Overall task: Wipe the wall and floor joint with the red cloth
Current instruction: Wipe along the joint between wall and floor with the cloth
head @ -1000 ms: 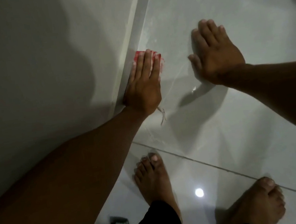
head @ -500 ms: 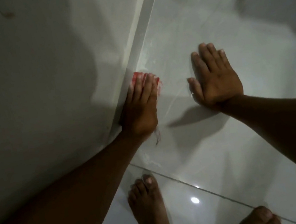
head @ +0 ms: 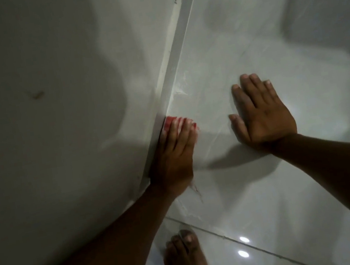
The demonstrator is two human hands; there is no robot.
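My left hand (head: 174, 155) lies flat on the red cloth (head: 169, 121), pressing it onto the floor tile right against the wall and floor joint (head: 175, 47). Only the cloth's front edge shows past my fingertips, and a frayed red thread trails by my wrist. The joint runs as a pale strip from the top centre down to my left wrist. My right hand (head: 263, 116) rests palm down on the glossy floor tile (head: 268, 32), fingers spread, holding nothing, a hand's width to the right of the cloth.
The grey wall (head: 43, 130) fills the left half and carries a small brown mark (head: 36, 94). My bare left foot (head: 187, 261) stands on the tile below a grout line (head: 244, 242). Wet streaks lie on the tile beside the joint.
My left hand and the red cloth have slid back along the joint toward my feet. My right hand has stayed flat on the tile. The view has tilted, and the green cloth has left the frame.
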